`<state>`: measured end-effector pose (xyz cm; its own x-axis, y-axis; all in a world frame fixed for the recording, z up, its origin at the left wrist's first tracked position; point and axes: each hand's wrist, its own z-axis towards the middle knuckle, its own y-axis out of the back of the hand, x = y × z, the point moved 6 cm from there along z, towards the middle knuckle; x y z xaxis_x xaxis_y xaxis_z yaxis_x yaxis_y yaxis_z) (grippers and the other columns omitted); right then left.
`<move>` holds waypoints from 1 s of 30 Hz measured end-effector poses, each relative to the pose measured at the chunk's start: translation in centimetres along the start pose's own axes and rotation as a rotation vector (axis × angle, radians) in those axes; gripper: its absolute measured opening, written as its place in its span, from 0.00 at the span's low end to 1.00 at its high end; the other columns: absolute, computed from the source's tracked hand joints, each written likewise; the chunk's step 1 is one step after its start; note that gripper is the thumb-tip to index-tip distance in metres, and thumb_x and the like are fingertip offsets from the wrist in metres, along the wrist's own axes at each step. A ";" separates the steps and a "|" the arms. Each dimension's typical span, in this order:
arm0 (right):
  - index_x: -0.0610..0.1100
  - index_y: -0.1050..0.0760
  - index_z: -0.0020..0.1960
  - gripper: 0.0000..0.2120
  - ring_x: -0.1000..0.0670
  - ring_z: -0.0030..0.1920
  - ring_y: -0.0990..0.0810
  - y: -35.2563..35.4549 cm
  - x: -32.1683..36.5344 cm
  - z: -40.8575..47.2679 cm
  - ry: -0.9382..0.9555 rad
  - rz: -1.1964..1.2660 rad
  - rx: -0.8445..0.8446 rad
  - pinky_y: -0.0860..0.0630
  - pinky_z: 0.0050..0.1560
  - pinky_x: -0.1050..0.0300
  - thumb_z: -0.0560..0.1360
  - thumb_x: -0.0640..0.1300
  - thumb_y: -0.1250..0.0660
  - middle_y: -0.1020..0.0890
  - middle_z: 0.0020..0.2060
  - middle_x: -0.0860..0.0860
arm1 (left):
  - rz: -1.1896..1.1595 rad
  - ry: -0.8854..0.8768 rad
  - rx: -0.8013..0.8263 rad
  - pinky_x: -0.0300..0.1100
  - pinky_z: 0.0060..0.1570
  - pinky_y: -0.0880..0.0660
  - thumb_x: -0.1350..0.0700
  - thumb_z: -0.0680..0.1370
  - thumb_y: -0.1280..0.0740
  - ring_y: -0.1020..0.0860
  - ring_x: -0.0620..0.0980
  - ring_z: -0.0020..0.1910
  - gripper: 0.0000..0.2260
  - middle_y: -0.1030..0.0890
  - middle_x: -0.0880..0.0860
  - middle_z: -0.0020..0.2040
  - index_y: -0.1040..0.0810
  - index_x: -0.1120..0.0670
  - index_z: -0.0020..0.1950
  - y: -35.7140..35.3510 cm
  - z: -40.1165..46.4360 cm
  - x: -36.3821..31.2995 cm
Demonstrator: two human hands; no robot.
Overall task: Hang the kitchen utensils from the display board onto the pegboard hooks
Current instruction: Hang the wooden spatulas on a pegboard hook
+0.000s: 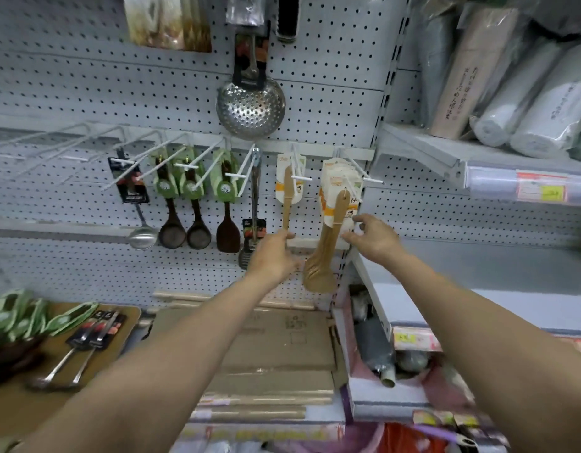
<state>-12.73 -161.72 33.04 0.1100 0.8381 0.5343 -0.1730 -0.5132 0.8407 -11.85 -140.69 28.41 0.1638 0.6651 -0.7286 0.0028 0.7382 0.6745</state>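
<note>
Against pegboard (86, 76), 12 o'clock of both arms: left hand (274, 256) fingers curled round lower handle of wooden spatula (286, 204) hung on hook (297, 165). Right hand (374, 240) fingers spread, loosely bent, touching card of wooden spatula bundle (328, 250) at 3 o'clock. Spare ladles (83, 348) on surface (126, 318), 8 o'clock.

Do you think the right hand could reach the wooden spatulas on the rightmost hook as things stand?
Probably yes: the right hand is already at the card backing of the wooden spatulas, with nothing between them; the left hand holds a separate spatula alongside.
</note>
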 end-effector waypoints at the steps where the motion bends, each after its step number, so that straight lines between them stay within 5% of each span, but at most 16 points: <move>1: 0.45 0.32 0.74 0.28 0.43 0.68 0.26 0.0 1.3 -0.7 0.065 -0.119 0.025 0.29 0.61 0.52 0.79 0.55 0.32 0.25 0.70 0.45 | 0.062 -0.025 -0.013 0.50 0.62 0.26 0.55 0.72 0.24 0.25 0.54 0.64 0.27 0.24 0.52 0.66 0.28 0.51 0.70 1.6 -0.7 -0.1; 10: 0.50 0.36 0.76 0.29 0.41 0.70 0.29 -0.6 14.9 -8.6 0.416 -0.496 0.041 0.27 0.62 0.46 0.79 0.58 0.35 0.31 0.74 0.44 | 0.348 -0.182 -0.099 0.53 0.65 0.29 0.47 0.75 0.28 0.31 0.53 0.69 0.27 0.28 0.52 0.70 0.32 0.47 0.72 15.0 -7.9 1.9; 17: 0.50 0.35 0.76 0.29 0.43 0.66 0.25 -6.1 29.5 -16.8 0.613 -0.480 -0.080 0.24 0.62 0.46 0.79 0.60 0.36 0.24 0.68 0.46 | 0.410 -0.139 -0.206 0.53 0.66 0.30 0.41 0.76 0.32 0.31 0.53 0.70 0.27 0.29 0.51 0.71 0.33 0.48 0.73 28.8 -15.9 9.7; 30: 0.52 0.37 0.77 0.29 0.43 0.73 0.32 -24.2 59.3 -30.5 0.819 -0.270 0.024 0.29 0.67 0.43 0.80 0.62 0.38 0.30 0.73 0.47 | 0.551 0.070 -0.394 0.52 0.66 0.30 0.38 0.77 0.35 0.31 0.56 0.70 0.30 0.29 0.56 0.71 0.34 0.53 0.75 55.3 -32.4 31.0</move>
<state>-31.93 -94.00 41.69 -0.5975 0.7967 0.0911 -0.2210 -0.2728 0.9363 -38.53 -75.64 39.29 -0.0263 0.9516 -0.3063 -0.4242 0.2668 0.8654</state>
